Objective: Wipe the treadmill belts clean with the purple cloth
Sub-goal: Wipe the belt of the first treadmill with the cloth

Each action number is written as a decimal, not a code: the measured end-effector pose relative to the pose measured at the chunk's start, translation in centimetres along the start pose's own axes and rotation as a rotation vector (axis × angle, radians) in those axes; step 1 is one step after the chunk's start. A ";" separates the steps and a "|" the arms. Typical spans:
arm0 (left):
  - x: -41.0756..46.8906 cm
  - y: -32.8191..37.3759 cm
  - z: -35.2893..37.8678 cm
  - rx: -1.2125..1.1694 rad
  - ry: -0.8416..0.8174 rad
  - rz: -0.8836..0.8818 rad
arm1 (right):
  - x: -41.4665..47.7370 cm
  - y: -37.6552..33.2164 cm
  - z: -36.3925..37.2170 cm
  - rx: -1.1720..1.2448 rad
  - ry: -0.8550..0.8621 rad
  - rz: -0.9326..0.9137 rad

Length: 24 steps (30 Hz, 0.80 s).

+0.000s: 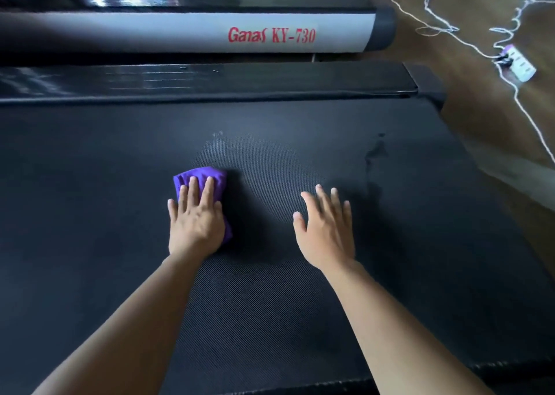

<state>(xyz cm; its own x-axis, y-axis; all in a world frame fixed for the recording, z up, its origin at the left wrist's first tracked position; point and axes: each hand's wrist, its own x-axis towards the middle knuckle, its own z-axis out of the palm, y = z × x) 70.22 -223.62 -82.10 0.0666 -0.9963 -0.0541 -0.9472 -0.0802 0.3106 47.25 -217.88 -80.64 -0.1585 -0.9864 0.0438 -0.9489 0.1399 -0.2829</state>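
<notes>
While both bare forearms stretch forward from the near edge, the treadmill belt [270,304] fills most of what lies under them, black and finely ribbed on the diagonal. The left hand [196,223] lies flat on the purple cloth [199,175], its fingers straight and close together, pressing the bunched fabric onto the belt somewhat left of centre. The cloth pokes out beyond the fingertips, and a sliver of it shows at the thumb side of the palm. The right hand [326,232] is well apart from the cloth, palm down over bare belt. Its fingers are straight and slightly spread and hold nothing. I cannot tell whether it touches the surface or hovers just above it.

Just beyond the cloth there is a pale smudge [217,146] on the belt. Further right, near the belt's end, sits a dark blotch [375,151] with a thin trail running toward me.

Past the belt runs a glossy black side rail [210,79], ending in a dark cap on the right. Behind it lies a grey tube [180,32] of a neighbouring machine, lettered in red "Ganas KY-730".

To the right, the brown floor [480,124] carries a tangle of white cord [450,31] that leads to a white power strip [521,64] near the far corner.
</notes>
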 end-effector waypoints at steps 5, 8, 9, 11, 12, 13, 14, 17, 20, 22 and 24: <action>3.8 0.7 0.2 0.032 0.005 -0.019 | 2.6 -0.1 1.9 -0.044 -0.071 0.005; 6.3 1.1 0.4 0.019 0.013 -0.014 | 2.9 -0.1 2.9 -0.097 -0.008 0.019; 7.2 1.3 0.4 0.019 0.020 -0.010 | 2.9 -0.1 3.0 -0.105 0.009 0.018; 9.3 1.8 0.3 0.025 0.020 0.002 | 2.9 -0.1 3.2 -0.105 0.023 0.019; 10.5 2.2 0.3 0.028 0.013 0.009 | 2.9 -0.1 3.2 -0.104 0.027 0.023; 11.7 2.8 0.4 0.028 0.005 0.016 | 3.0 -0.1 3.2 -0.105 0.028 0.028; 12.8 3.4 0.5 0.026 -0.002 0.024 | 3.1 -0.1 3.3 -0.104 0.023 0.033; 15.0 5.5 1.0 0.030 -0.032 0.086 | 3.3 -0.1 3.3 -0.104 0.003 0.042; 14.5 6.6 1.3 0.064 -0.059 0.231 | 3.2 -0.1 3.2 -0.106 0.020 0.040; 12.0 6.6 1.2 0.084 -0.074 0.354 | 3.2 -0.1 3.3 -0.097 0.043 0.037; 8.3 5.7 1.0 0.093 -0.112 0.452 | 3.3 -0.1 3.3 -0.092 0.038 0.038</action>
<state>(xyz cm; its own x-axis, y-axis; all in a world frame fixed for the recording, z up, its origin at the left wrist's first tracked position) 65.05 -232.33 -81.72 -0.3885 -0.9207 -0.0369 -0.8976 0.3691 0.2408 47.70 -221.43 -83.66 -0.2031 -0.9766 0.0712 -0.9628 0.1859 -0.1960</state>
